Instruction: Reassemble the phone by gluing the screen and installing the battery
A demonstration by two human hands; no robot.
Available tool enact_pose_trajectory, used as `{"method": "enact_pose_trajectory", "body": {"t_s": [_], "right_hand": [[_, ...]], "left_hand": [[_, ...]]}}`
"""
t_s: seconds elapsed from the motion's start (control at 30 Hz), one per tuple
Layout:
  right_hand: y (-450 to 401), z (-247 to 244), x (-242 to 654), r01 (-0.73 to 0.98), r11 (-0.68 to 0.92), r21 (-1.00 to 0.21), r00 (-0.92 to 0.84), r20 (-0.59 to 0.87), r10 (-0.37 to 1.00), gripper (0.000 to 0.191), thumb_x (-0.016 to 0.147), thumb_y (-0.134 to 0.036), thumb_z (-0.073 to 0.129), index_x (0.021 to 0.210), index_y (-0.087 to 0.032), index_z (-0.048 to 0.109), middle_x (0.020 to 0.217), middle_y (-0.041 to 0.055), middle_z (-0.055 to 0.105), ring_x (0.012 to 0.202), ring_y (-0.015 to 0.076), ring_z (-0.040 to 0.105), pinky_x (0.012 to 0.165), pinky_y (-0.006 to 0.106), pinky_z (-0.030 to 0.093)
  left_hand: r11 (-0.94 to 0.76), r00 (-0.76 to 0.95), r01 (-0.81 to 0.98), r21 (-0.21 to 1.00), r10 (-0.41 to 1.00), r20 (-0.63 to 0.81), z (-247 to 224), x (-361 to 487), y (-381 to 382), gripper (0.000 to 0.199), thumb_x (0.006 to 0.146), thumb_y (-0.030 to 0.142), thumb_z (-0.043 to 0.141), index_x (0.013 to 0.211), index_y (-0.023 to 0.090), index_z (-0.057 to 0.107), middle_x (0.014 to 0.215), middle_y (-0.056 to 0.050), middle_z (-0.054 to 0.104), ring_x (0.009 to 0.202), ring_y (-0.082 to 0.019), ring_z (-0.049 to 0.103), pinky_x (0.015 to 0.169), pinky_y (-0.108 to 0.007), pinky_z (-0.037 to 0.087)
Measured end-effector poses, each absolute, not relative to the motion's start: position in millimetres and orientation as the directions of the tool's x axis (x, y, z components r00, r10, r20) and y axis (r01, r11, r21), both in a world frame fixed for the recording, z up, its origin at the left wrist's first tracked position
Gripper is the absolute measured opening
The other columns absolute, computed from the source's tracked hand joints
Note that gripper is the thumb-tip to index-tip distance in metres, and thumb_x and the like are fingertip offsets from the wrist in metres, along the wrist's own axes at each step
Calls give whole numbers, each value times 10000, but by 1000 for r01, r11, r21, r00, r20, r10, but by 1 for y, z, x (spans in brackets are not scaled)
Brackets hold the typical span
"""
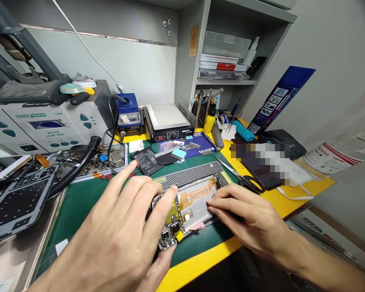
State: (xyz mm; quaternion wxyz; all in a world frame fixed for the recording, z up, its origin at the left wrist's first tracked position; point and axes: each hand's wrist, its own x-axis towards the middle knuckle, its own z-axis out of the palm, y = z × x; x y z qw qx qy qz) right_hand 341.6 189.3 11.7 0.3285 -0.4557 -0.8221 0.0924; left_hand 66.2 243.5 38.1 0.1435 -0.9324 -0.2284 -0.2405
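Note:
An opened smartphone (200, 207) lies at the front of the green mat, its inside facing up. Camera modules and a circuit board show at its left end, and an orange flex cable (197, 194) crosses the silvery bay. My left hand (118, 219) grips the camera end, thumb beneath and fingers over the far side, with the index finger reaching forward. Over the bay's right part, my right hand (249, 215) pinches thumb and fingertips together; anything between them is hidden. A black phone battery (146, 160) lies just beyond my left fingertips. Behind the phone runs a grey textured strip (190, 173).
Scissors (251, 182) lie right of the phone, near a dark phone (261, 168) and a clear bottle (331, 156). A heating plate (169, 121) stands at the back. On the left are a rework station (48, 125), a black hose (79, 170) and a tray of boards (118, 152).

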Motion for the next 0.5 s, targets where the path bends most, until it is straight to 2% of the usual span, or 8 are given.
{"method": "enact_pose_trajectory", "body": {"t_s": [0.2,0.5], "right_hand": [[188,9,342,675,587,-448,-365,489,793,234,966,-42,620,1149,-160,703,1006,105,673,899,184,662,761,305,586],[192,17,340,692,493,-527,-340,365,867,141,991,-100,597,1030,-158,720,927,80,646,848,180,650,747,299,560]], "left_hand": [[-854,767,502,-137,366,527,35,65,246,597,827,354,686,1320,32,594,1154,-181,616,1148,-367,554,1185,-613,313],[-845,770,518,-134,393,503,34,66,242,619,830,377,698,1322,20,582,1147,-186,610,1137,-369,552,1169,-597,323]]}}
